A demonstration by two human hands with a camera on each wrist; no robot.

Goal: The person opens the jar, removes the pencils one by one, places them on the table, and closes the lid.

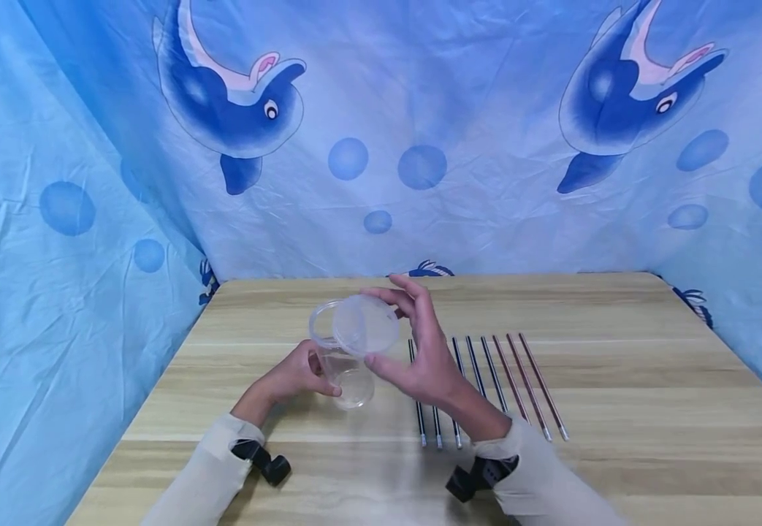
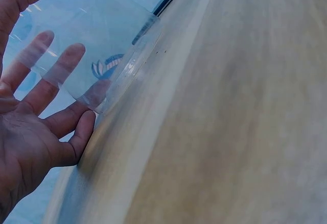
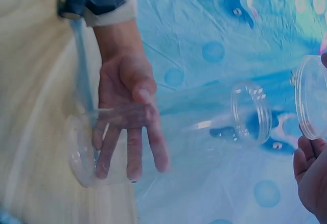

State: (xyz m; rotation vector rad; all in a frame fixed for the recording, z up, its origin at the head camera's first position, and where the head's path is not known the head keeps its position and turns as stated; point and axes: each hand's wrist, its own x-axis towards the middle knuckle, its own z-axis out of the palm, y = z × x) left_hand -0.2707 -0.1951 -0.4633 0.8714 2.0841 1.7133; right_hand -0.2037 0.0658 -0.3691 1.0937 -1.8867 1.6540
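Observation:
My left hand (image 1: 291,376) grips a clear plastic jar (image 1: 337,365) near its lower part, thumb on one side and fingers behind. The jar tilts slightly, mouth up, its base close over the wooden table (image 1: 256,467). A clear round lid (image 1: 381,325) is in my right hand (image 1: 423,365), which pinches its rim between thumb and fingers. In the head view the lid overlaps the jar's mouth. The right wrist view shows a gap between the lid (image 3: 312,96) and the jar's ringed mouth (image 3: 250,114). Through the jar wall (image 2: 107,25), left fingers show in the left wrist view.
Several pencils lie side by side to the right: black ones (image 1: 421,420), dark blue ones (image 1: 494,374) and reddish ones (image 1: 543,386). My right forearm passes over some of them. A blue dolphin-print curtain (image 1: 381,109) hangs behind and beside the table.

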